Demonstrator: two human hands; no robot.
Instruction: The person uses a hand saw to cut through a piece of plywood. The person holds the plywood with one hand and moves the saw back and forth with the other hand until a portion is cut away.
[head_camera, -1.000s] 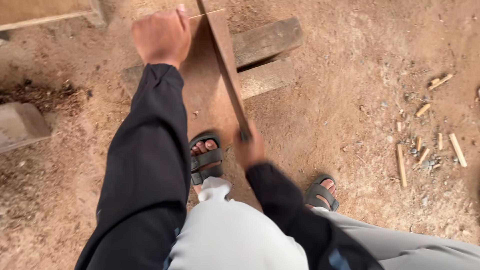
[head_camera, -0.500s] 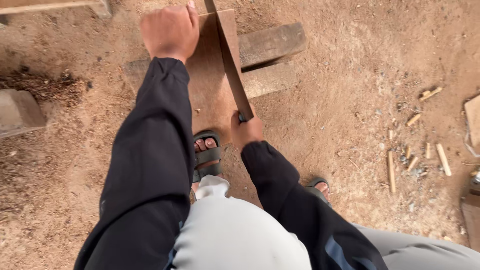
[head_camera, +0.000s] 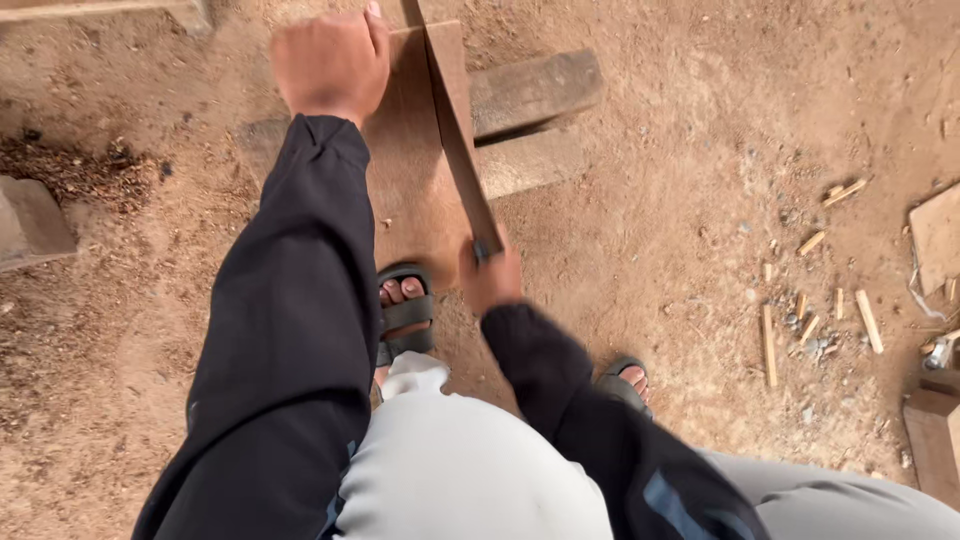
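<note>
The wooden board (head_camera: 410, 170) is laid flat across two timber blocks (head_camera: 535, 90) on the dirt floor (head_camera: 680, 200), and it is pinned at its near end under a sandalled foot (head_camera: 405, 312). A long dark saw blade (head_camera: 462, 135) is set into the board along its length, close to the right edge. The handle end is gripped by the right hand (head_camera: 490, 275), fingers wrapped tight around it. The far end of the board is steadied by the left hand (head_camera: 330, 62), fist closed, knuckles up; whether the edge is actually clasped cannot be told. The progress of the cut is hard to judge: the blade is seen running from the far end back toward the body, yet no finished kerf can be made out and the board is still in one piece, so most of the cut seems left. Offcut sticks (head_camera: 810, 320) are scattered well apart on the right.
</note>
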